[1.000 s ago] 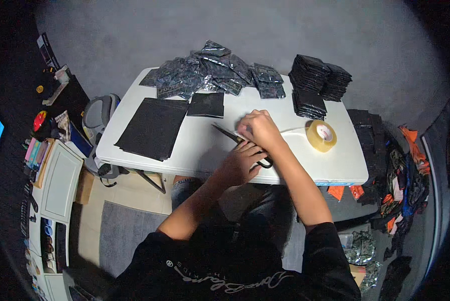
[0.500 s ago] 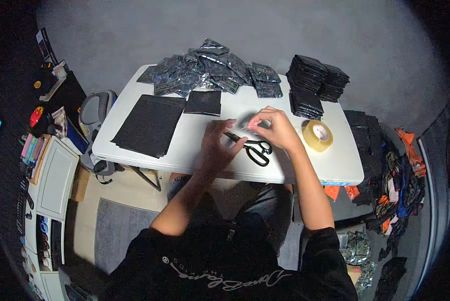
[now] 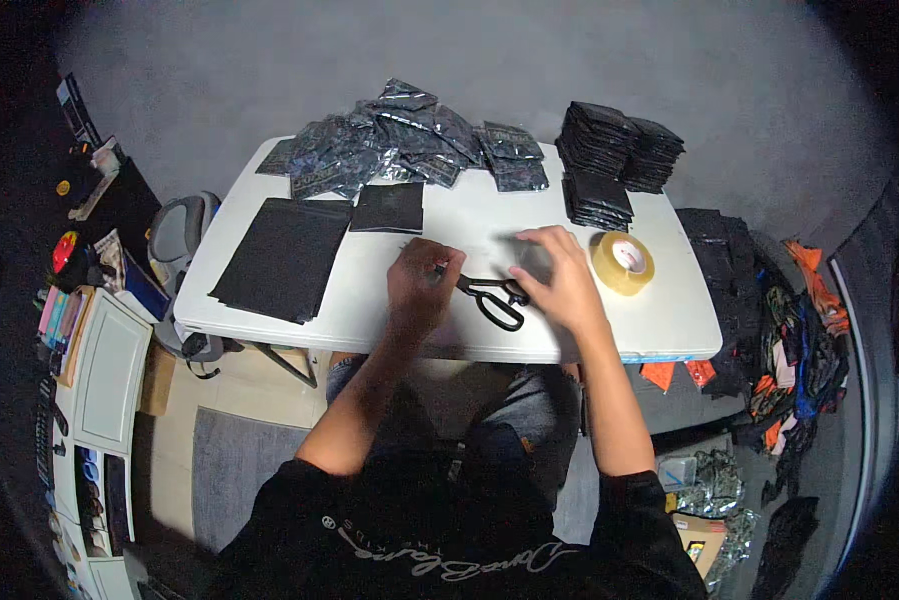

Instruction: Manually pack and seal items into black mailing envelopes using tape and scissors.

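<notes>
Black-handled scissors [image 3: 497, 303] lie on the white table [image 3: 559, 340] between my hands, blades pointing left. My left hand [image 3: 421, 285] is closed just left of them, thumb and fingers drawn together over the blade end. What sits between those fingertips is too small to make out. On the other side, my right hand [image 3: 561, 280] holds nothing; its fingers are curved and apart, with the thumb close to the scissors' handle loops. A roll of clear tape [image 3: 639, 278] stands right of that hand. Flat black bags [image 3: 284, 260] are stacked to the left, beside a smaller black packet [image 3: 387, 208].
A heap of shiny dark packets [image 3: 374, 145] covers the table's far left, with a small pile [image 3: 514, 158] beside it. Black packets stand in stacks [image 3: 609, 145] at the far right. Left of the table are a grey chair [image 3: 181, 235] and white cabinet [image 3: 107, 370].
My left hand has closed and drawn back slightly toward me. The fingers of my right hand have spread from a pinch. The view has shifted a little; the scissors look unmoved on the table.
</notes>
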`<act>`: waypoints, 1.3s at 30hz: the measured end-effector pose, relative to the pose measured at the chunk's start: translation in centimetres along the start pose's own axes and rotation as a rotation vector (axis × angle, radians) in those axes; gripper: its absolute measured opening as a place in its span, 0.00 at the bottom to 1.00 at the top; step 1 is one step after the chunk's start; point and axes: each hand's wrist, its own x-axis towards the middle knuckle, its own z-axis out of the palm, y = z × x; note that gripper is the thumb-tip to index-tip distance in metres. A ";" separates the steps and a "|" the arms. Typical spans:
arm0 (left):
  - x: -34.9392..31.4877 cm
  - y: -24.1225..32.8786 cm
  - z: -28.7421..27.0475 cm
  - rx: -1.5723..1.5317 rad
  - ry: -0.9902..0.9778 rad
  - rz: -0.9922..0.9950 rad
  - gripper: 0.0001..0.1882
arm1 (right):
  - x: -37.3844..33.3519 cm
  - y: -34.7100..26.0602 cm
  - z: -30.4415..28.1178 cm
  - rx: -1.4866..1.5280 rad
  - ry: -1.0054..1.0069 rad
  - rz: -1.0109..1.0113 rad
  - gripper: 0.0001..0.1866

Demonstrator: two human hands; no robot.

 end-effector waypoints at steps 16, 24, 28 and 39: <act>0.4 7.1 -3.1 -0.014 -0.281 -0.061 0.06 | -5.6 15.3 -6.0 -0.193 -0.030 0.265 0.20; 2.6 7.4 -7.7 -0.245 -0.171 0.017 0.05 | -3.2 15.1 -2.9 -0.301 0.157 0.414 0.15; 3.4 3.8 -7.3 -0.181 -0.056 -0.071 0.04 | -3.7 14.8 -2.8 -0.300 0.205 0.343 0.16; 3.2 1.7 -8.9 -0.378 -0.140 -0.183 0.07 | -6.5 -1.1 3.7 -0.007 -0.011 0.093 0.14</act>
